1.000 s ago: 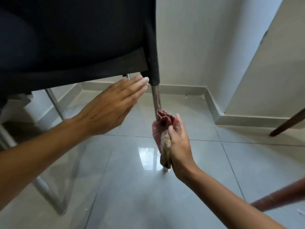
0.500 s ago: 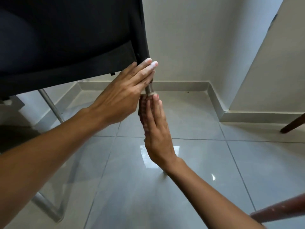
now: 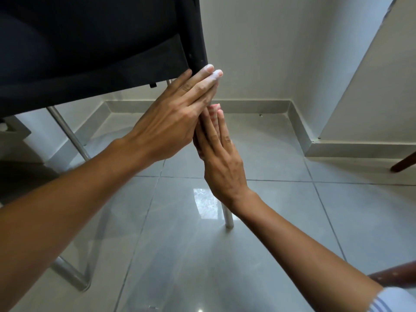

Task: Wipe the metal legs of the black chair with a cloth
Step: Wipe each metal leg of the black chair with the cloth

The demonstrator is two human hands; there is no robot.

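Observation:
The black chair (image 3: pixel 90 48) fills the upper left, seen from low down. Its near metal leg (image 3: pixel 227 216) shows only at the foot; the rest is behind my hands. My right hand (image 3: pixel 221 158) presses a pink checked cloth (image 3: pixel 213 110) flat against that leg, with only the cloth's top edge peeking above the fingertips. My left hand (image 3: pixel 171 124) lies flat against the leg from the other side, its fingertips touching the chair's black corner. A second metal leg (image 3: pixel 67 131) slants down at the left.
Glossy grey floor tiles (image 3: pixel 292 221) run to a white wall with a skirting board (image 3: pixel 247 105) behind. Dark wooden furniture legs (image 3: pixel 403 164) poke in at the right edge and the lower right. The chair's bent metal base tube (image 3: pixel 72 275) rests on the floor at the lower left.
My right hand slid the cloth up the leg from near mid-height to just under the seat corner. My left hand moved in and now lies against the leg's top.

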